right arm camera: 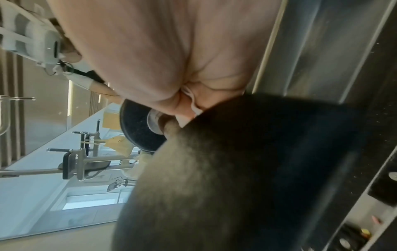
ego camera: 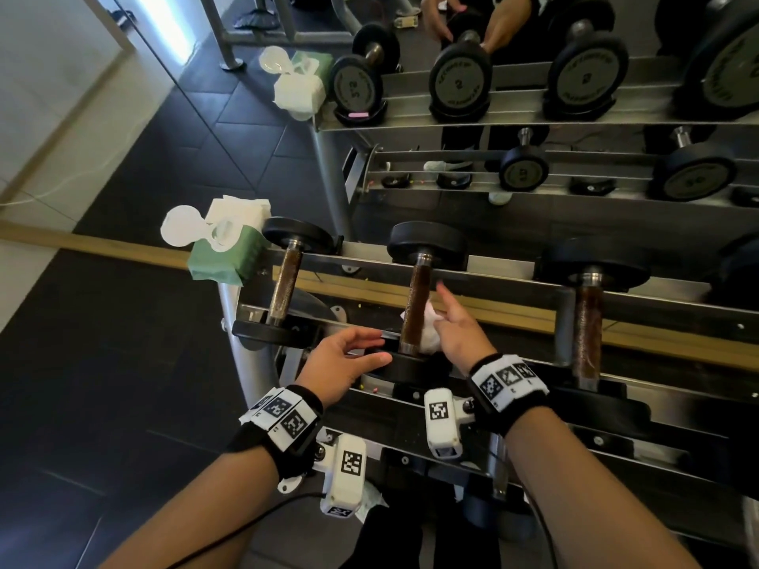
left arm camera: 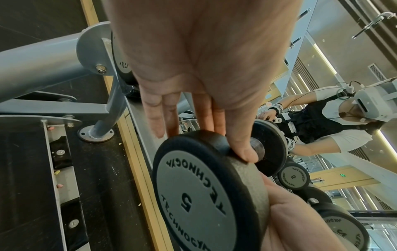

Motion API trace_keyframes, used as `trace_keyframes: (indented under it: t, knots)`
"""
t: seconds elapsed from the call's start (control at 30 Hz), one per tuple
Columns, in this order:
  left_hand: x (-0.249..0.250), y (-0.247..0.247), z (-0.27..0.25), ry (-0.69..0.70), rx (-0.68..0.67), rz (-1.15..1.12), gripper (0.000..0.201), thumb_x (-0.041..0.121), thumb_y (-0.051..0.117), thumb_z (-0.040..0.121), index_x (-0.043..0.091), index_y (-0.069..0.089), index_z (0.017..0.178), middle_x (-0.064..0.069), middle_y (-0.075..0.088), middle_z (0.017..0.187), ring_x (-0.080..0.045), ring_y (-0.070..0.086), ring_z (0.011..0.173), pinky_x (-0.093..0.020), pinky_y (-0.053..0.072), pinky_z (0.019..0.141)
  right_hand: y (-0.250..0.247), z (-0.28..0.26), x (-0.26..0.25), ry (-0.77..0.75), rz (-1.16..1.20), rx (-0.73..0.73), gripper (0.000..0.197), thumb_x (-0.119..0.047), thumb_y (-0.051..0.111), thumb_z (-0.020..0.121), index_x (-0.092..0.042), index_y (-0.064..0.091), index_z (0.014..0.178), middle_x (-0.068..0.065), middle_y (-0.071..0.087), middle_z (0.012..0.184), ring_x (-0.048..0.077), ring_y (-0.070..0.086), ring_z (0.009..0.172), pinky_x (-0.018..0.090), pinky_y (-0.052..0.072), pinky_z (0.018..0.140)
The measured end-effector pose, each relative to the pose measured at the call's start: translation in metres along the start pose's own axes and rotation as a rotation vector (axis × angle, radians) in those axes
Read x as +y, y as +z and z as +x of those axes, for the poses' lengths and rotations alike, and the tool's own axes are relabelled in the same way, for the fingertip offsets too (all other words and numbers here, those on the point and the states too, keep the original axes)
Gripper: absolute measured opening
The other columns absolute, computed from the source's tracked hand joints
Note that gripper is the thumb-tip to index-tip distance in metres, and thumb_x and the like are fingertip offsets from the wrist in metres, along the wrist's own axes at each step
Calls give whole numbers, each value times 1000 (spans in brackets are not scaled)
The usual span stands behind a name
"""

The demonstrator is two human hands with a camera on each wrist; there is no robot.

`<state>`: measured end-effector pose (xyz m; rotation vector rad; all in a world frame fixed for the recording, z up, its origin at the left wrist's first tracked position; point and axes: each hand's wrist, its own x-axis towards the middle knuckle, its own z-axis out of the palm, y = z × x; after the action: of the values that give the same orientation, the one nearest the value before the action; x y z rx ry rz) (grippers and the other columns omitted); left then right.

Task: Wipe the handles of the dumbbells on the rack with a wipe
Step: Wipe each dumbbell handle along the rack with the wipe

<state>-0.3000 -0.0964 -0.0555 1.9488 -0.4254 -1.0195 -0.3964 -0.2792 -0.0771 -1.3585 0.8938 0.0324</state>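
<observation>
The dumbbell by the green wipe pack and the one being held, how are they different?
The left dumbbell is untouched; the middle dumbbell has the left hand on its near end and the right hand pressing a white wipe against its handle. The left one sits beside the wipe pack; the middle one sits farther along. Both lie on the rack with dark handles.

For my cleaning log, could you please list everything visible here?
Dumbbells: four on the top tier, black ends, brownish handles; two more on the mirrored lower tier.
Rack: one, grey metal.
Wipe: one, white, against the second dumbbell's handle.
Wipe pack: one, green, lid open, rack's left end.
Mirror: one, behind the rack.
Left hand: thumb and fingers on that dumbbell's near end.
Right hand: grip on the wipe.
</observation>
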Motion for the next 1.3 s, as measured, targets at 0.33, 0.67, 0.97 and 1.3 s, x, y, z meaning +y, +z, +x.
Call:
trace_keyframes:
  t: [0.33, 0.67, 0.97, 1.3]
  knots:
    - [-3, 0, 0, 9, -4, 16, 37, 23, 77, 84, 31, 65, 118, 10, 70, 118, -5, 64, 114, -43, 48, 107, -16, -27, 17, -55, 146, -17, 62, 3, 37, 99, -39, 36, 145, -3, 63, 123, 15, 66, 104, 24, 57, 77]
    - [0, 2, -3, 10, 12, 15, 33, 23, 76, 85, 32, 65, 115, 13, 70, 116, -4, 65, 110, -38, 49, 105, -4, -5, -7, -172, -47, 81, 43, -16, 40, 103, -40, 48, 138, -11, 52, 126, 9, 50, 114, 28, 38, 99]
    - [5, 2, -7, 9, -2, 3, 39, 18, 73, 87, 21, 62, 124, 8, 67, 122, -12, 66, 111, -31, 55, 93, -15, -18, 1, -29, 23, 26, 27, -16, 56, 96, -29, 76, 82, -3, 74, 91, 19, 67, 91, 23, 50, 69]
    - [4, 3, -7, -5, 17, 37, 39, 24, 74, 86, 24, 63, 123, 12, 67, 121, -9, 65, 111, -43, 49, 105, 11, -21, -2, -151, 14, 79, 20, -60, 43, 93, -71, 58, 103, -24, 56, 109, 2, 53, 103, 21, 42, 84]
